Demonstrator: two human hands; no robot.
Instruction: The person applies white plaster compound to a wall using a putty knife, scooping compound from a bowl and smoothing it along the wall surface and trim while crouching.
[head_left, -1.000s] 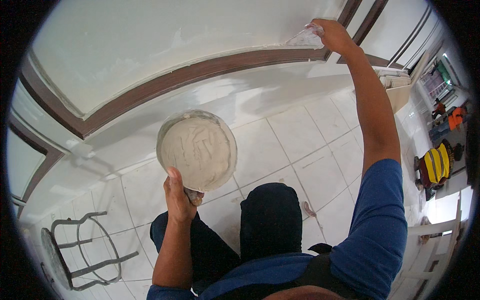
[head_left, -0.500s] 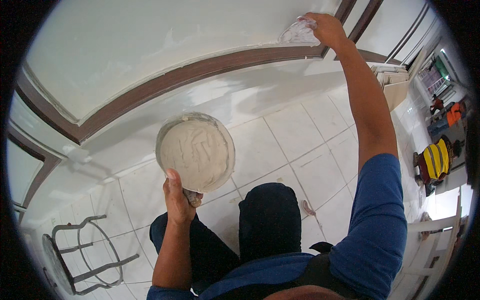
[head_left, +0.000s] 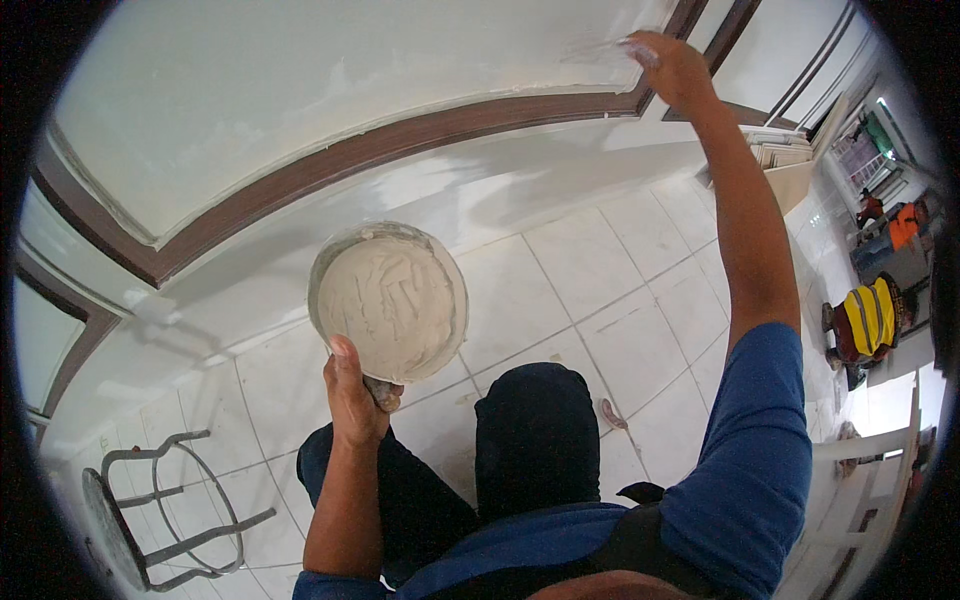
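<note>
My left hand (head_left: pixel 358 402) is closed round the handle of a round pan (head_left: pixel 317 285), thumb up along its side. Beige putty (head_left: pixel 385 305) with ridged marks on its surface fills most of the pan. Farther off at the upper right, my right hand (head_left: pixel 676 72) grips a thin, whitish, putty-smeared scraper (head_left: pixel 600 47), blurred by motion. The scraper is seen nearly edge-on by the lower right corner of a white panel (head_left: pixel 300 70); I cannot tell whether it touches. Brown trim (head_left: pixel 400 132) borders the panel, with pale filler along its inner edge.
An overturned metal stool (head_left: pixel 130 525) lies on the white tiled floor (head_left: pixel 540 300) at the lower left. Flat boards (head_left: pixel 785 165) lean by the wall at the right. Beyond, a person in a yellow vest (head_left: pixel 870 318) and others are present. A small curved scrap (head_left: pixel 612 414) lies near my knee.
My right hand has drawn slightly right and down, and the scraper has turned from showing its broad face to nearly edge-on. The pan has barely shifted.
</note>
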